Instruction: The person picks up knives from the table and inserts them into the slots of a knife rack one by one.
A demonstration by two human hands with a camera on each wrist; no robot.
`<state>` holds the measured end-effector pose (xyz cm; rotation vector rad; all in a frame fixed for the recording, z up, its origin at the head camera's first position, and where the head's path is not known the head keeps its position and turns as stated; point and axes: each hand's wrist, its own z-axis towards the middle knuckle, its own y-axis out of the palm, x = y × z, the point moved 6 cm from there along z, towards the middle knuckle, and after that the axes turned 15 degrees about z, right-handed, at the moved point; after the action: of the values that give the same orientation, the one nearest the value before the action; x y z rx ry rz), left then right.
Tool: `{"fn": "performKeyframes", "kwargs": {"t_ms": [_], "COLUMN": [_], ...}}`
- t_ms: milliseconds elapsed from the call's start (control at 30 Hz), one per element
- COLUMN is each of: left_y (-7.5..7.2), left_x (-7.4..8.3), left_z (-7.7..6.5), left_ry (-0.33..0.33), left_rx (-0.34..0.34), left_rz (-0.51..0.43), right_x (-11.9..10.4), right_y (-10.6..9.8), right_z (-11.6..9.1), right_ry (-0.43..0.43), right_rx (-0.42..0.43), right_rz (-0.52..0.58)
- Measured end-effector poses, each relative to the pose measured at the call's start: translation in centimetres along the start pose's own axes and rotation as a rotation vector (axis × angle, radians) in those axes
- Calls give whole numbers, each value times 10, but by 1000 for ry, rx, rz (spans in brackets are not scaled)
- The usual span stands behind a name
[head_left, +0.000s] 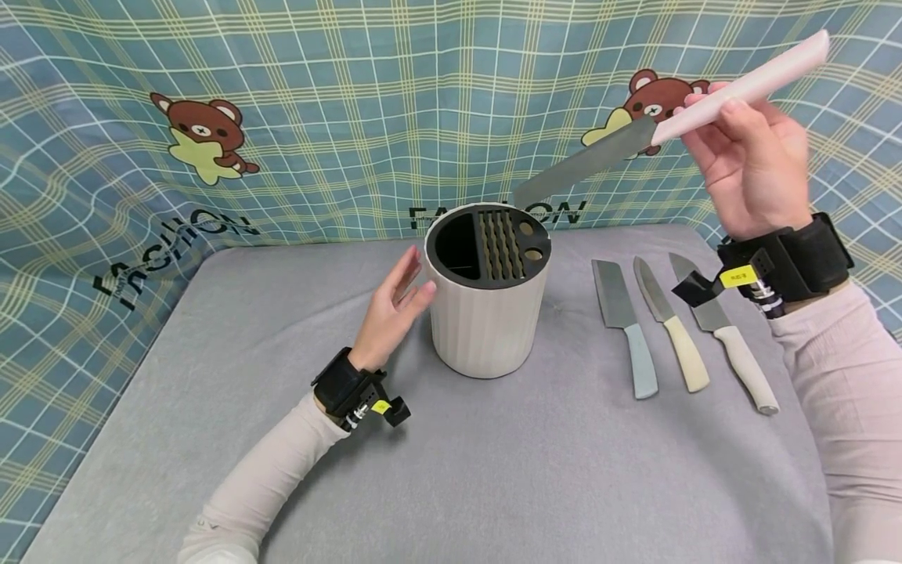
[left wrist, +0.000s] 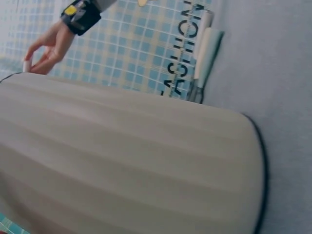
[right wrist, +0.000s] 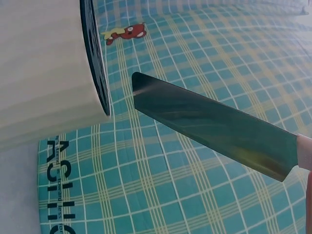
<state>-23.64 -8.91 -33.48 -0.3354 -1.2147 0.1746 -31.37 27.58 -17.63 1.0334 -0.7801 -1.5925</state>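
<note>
My right hand [head_left: 764,168] grips the pale pink handle of a kitchen knife [head_left: 588,163], raised at the upper right. Its broad blade slants down to the left, and the tip overlaps the back right of the rim of a round white knife holder [head_left: 486,333] in the head view. From the right wrist, the blade [right wrist: 209,124] shows a gap between its tip and the holder's top. Wavy slots, two round holes and a larger compartment make up the holder's dark top. At the holder's left side, my left hand [head_left: 387,313] has its fingers extended near the wall.
To the right on the grey cloth lie a cleaver with a blue-grey handle [head_left: 640,362], a narrower knife with a cream handle [head_left: 685,354] and a white-handled knife [head_left: 745,370], partly covered by the wrist camera. A checked curtain [head_left: 338,133] hangs behind.
</note>
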Motion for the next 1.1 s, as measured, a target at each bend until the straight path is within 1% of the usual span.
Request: {"fn": "performKeyframes", "kwargs": {"t_ms": [100, 167, 267, 333, 400, 533, 700, 900, 1033, 1100], "left_y": [-4, -4, -3, -2, -1, 0, 1, 2, 2, 3], "left_x": [8, 13, 18, 21, 23, 28, 29, 27, 26, 26], "left_z": [6, 10, 14, 16, 18, 20, 22, 24, 24, 25], "left_ry": [2, 2, -2, 0, -3, -2, -27, -44, -37, -31], "left_rx": [30, 35, 24, 15, 17, 23, 30, 38, 39, 38], "left_rz": [-31, -48, -94, -119, -127, -96, -56, -57, -53, -51], "right_x": [5, 7, 11, 14, 17, 22, 28, 34, 37, 38], "right_y": [4, 6, 7, 8, 9, 11, 12, 14, 15, 17], "right_z": [-1, -1, -2, -3, -4, -4, -4, -4, -4, -4], "right_ry": [20, 37, 59, 65, 71, 78, 94, 119, 132, 117], "right_rx": [-23, -37, -54, -70, -78, -66, -61, -102, -133, -155], "right_rz": [-4, 1, 6, -11, -19, -30, -45, -76, -121, -174]}}
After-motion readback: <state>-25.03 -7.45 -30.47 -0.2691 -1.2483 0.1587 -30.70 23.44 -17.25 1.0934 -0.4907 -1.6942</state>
